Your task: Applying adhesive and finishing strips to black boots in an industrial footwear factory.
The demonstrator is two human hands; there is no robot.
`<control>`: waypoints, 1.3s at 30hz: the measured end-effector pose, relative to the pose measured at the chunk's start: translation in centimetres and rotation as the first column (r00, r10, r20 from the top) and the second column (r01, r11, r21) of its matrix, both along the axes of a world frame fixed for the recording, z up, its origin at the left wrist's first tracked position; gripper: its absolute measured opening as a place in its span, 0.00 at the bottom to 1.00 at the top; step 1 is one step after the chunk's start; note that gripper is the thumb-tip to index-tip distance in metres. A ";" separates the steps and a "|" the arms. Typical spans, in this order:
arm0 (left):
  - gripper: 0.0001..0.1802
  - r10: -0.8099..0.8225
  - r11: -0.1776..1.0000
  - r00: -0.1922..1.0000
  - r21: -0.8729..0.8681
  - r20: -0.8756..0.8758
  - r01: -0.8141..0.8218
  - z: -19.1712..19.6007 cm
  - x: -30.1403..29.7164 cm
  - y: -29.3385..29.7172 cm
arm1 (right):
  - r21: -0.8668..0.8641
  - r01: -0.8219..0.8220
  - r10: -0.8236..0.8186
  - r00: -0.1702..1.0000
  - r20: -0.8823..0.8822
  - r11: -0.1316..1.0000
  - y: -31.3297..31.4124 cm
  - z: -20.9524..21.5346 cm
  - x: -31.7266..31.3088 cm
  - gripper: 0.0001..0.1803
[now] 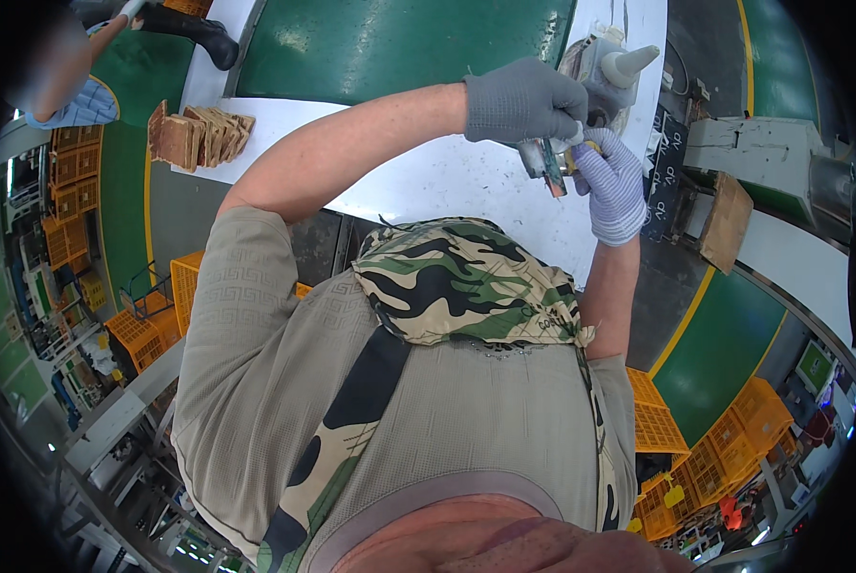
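1. At about one o'clock over the white tabletop (428, 181), the left hand (523, 98) in a grey glove and the right hand (611, 181) in a striped glove met around a small metal part (545, 162).
2. Both sets of fingers were curled tight on it.
3. It looked rigid, light and perhaps slick; the shank seemed the safest hold.
4. A white dispenser (611, 65) stood just beyond, at twelve o'clock from the hands.
5. Brown wooden pieces (199, 137) lay stacked at ten o'clock.

The left hand (523, 100) wore a grey knitted cloth glove with a matt, nubbly weave, and the right hand (611, 186) wore a pale ribbed knit glove. Between them sat a small tool (547, 164) with a glossy metallic sheen, beside an off-white plastic dispenser (611, 65) that looked smooth. The bench (428, 181) had a matt white, scuffed top, and the stacked blocks (199, 137) looked like rough brown wood.
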State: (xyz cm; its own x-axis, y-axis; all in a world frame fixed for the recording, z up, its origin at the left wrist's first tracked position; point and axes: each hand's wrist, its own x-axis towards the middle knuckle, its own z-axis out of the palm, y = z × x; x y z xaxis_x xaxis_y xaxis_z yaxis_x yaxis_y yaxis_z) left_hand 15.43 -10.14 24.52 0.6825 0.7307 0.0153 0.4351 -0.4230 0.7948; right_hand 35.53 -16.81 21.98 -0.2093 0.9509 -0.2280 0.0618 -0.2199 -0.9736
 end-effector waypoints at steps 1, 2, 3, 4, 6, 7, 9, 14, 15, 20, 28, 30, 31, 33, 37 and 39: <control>0.10 0.002 1.000 1.000 0.000 -0.002 -0.002 -0.2 0.0 -0.1 | -0.014 -0.006 0.006 1.000 0.006 1.000 0.0 0.0 0.0 0.11; 0.10 0.016 1.000 1.000 0.024 0.017 -0.017 -0.5 0.1 -0.2 | -0.013 -0.008 0.008 1.000 0.004 1.000 0.1 0.0 0.0 0.11; 0.10 0.031 0.998 0.999 0.046 0.036 -0.032 -0.7 0.1 -0.3 | 0.008 -0.031 0.030 0.998 0.061 0.999 0.1 0.1 0.0 0.11; 0.10 0.032 0.998 0.999 0.046 0.035 -0.034 -0.9 0.1 -0.3 | 0.027 -0.055 0.051 0.992 0.118 0.998 0.1 0.1 -0.1 0.11; 0.10 0.048 0.999 0.999 0.006 0.024 -0.048 -1.3 0.0 -0.3 | 0.046 -0.064 0.056 0.985 0.161 0.997 0.3 -0.1 -0.2 0.12; 0.10 0.049 0.999 0.999 0.005 0.023 -0.049 -1.5 0.0 -0.3 | 0.063 -0.073 0.059 0.977 0.205 0.995 0.4 -0.2 -0.3 0.12; 0.10 0.058 0.998 0.998 0.019 -0.007 -0.058 -1.6 0.0 -0.3 | 0.037 -0.082 0.073 0.977 0.200 0.996 0.5 -0.1 -0.1 0.12; 0.11 0.071 0.993 0.997 -0.095 -0.011 -0.072 -1.1 0.0 0.4 | -0.008 -0.045 0.045 0.997 0.055 0.999 0.5 -0.5 -0.2 0.12; 0.11 0.065 0.995 0.998 -0.076 0.001 -0.065 -1.2 -0.1 0.5 | 0.015 -0.034 0.033 0.999 0.036 0.999 0.6 -0.9 -0.3 0.12; 0.11 0.058 0.998 0.998 -0.026 -0.018 -0.058 -1.3 0.2 0.3 | 0.042 -0.009 0.008 1.000 0.010 0.999 0.4 -1.0 -0.6 0.11; 0.10 0.089 0.995 0.995 0.056 -0.051 -0.086 -2.7 1.1 -0.3 | -0.052 -0.055 0.064 0.978 0.196 0.997 0.5 -0.9 0.0 0.12; 0.09 0.123 0.992 0.992 0.048 -0.043 -0.121 -3.1 1.3 -0.4 | -0.032 -0.046 0.051 0.979 0.196 0.998 0.5 -1.1 0.0 0.12; 0.09 0.123 0.992 0.991 0.048 -0.045 -0.120 -3.2 1.4 -0.4 | -0.011 -0.038 0.039 0.979 0.198 0.999 0.5 -1.3 -0.1 0.13; 0.09 0.132 0.990 0.988 0.060 -0.078 -0.128 -3.4 1.6 -0.3 | -0.005 -0.043 0.043 0.978 0.203 0.999 0.6 -1.5 0.1 0.13; 0.10 0.157 0.986 0.984 0.065 -0.087 -0.151 -4.3 2.0 -0.3 | 0.036 -0.039 0.030 0.974 0.223 0.999 0.6 -2.4 0.2 0.11; 0.10 0.184 0.983 0.977 0.025 -0.111 -0.182 -4.7 2.4 -0.4 | 0.048 -0.048 0.036 0.972 0.231 0.998 0.6 -3.2 0.4 0.11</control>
